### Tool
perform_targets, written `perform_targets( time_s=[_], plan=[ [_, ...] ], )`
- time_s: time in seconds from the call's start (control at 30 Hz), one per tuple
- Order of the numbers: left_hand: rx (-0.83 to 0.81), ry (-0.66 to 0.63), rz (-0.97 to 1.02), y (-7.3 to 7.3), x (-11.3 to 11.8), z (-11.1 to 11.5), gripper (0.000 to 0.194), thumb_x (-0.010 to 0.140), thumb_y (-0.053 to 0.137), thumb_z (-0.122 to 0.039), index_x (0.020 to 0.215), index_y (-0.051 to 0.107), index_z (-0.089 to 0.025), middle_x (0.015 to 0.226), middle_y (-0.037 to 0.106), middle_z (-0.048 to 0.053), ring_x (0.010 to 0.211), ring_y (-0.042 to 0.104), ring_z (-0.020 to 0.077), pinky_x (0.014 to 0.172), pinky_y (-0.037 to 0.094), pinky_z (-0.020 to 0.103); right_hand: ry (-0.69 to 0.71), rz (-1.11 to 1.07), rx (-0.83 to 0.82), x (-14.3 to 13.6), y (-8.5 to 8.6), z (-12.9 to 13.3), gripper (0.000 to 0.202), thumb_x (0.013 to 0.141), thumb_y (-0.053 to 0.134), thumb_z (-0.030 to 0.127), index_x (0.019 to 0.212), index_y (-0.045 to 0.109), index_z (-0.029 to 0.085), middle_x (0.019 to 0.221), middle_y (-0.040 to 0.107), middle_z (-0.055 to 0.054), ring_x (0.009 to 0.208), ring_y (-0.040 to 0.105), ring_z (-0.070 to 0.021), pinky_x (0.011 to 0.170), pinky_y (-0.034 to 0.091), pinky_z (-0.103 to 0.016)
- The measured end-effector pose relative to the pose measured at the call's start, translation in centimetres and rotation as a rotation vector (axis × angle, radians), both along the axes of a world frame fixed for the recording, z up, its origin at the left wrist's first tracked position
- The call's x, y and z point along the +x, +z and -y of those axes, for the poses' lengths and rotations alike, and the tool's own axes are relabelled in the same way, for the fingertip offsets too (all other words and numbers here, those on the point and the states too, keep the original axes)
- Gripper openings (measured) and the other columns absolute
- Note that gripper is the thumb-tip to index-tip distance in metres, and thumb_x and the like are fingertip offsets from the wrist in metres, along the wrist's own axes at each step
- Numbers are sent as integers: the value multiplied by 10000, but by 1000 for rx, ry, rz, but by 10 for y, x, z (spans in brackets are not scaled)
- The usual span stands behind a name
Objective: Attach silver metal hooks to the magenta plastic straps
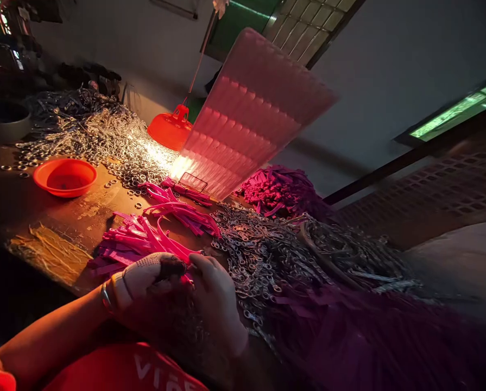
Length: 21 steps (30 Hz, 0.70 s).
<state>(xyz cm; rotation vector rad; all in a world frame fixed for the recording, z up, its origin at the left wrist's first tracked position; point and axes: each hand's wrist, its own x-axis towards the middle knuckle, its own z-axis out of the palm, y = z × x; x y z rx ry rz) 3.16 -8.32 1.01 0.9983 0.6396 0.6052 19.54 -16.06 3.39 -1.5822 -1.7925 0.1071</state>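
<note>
Pink strip [181, 250] at the front table edge, one end between thumb and finger of the right hand [216, 285], which I see pinching it. Left hand [143, 276], in a dotted glove, curls close beside; from my feed I can't tell what it grips, fingers too dark. Loose pink strips [124, 244] lie just beyond, metal ring pieces [253, 250] right of the hands. Orange bowl [63, 191] on table [90, 209], left; red lamp [167, 130] lit behind.

Red garment [104, 369] — white letters [161, 374], "VI", perhaps "E"
</note>
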Motion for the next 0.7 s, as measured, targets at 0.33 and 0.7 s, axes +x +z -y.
perform_targets(
  time_s=[0.33, 0.7],
  plan=[
    [15, -49, 43, 2, 16, -21, 57, 789, 558, -208, 826, 537, -170, 603, 506, -36, 459, 429, 60, 439, 337, 161, -140, 156, -110, -9, 5, -24, 279, 981, 421, 244, 820, 642, 191, 749, 674, -46, 694, 601, -173, 636, 366, -277],
    [955, -248, -483, 3, 91, -145, 74, 736, 613, -172, 683, 663, -152, 645, 632, 57, 575, 559, 161, 578, 436, 280, -394, -492, -116, 35, -17, -47, 342, 972, 476, 461, 1081, 678, 207, 974, 750, -67, 809, 674, -187, 708, 481, -275]
  ],
)
